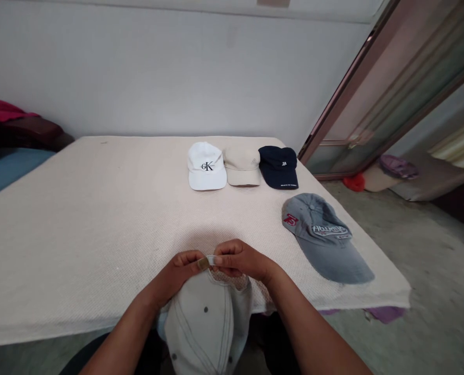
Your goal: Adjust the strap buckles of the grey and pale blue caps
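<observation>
A pale grey baseball cap (202,323) hangs at the near edge of the table, its back strap turned away from me. My left hand (187,268) pinches the strap's left side between thumb and fingers. Close beside it, my right hand (237,259) is closed on the other side of the strap. A short white piece of strap shows between the two thumbs. The cap's brim is out of sight below. To the right lies a grey-blue cap (313,229) with white lettering and a red mark, apart from both hands.
At the table's back, a white cap (206,166), a beige cap (242,164) and a navy cap (278,166) sit in a row. They rest on a cream cloth (99,224) covering the table. A wall stands behind; a framed glass door (356,94) is at right.
</observation>
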Motion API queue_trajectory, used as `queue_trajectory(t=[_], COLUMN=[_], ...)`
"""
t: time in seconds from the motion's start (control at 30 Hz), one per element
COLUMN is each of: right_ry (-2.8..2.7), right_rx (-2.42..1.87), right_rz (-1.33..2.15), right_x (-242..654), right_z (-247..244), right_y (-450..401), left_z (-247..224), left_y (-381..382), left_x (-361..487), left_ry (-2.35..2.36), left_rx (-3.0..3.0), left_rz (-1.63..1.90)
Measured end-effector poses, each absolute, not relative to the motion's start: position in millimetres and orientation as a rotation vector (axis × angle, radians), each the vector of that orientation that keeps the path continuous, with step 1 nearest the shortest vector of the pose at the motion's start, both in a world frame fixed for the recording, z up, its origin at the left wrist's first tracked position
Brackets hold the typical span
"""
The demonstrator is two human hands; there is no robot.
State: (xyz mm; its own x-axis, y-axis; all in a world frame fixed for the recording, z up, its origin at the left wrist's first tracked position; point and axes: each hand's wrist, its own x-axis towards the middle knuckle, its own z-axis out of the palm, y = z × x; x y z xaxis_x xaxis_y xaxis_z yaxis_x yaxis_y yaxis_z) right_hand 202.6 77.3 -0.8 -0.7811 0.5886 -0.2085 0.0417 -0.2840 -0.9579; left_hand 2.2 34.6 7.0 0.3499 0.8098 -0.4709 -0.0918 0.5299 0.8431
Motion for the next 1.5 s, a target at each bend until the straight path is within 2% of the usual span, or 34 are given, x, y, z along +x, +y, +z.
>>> queue_trajectory(t=[0.2, 1.0, 1.23, 1.5], right_ry=[-1.616, -1.543, -1.647, -1.438], right_rx=[-0.745, -0.619, -0.634, -0.809], right_rz=[2.254, 2.400, 2.338, 2.200], right_x=[205, 201, 199, 194], right_z=[-2, -6, -6, -1], right_y=[79, 76, 75, 72], left_z=[4, 5, 8, 5], left_y=[35, 30, 31, 33], left_x=[0, 2, 4, 1], left_ry=[1.040, 0.988, 1.041, 0.894], left_rx=[0.920, 0.818, 0.914, 0.755], left_rz=[0.604, 0.538, 0.572, 0.652])
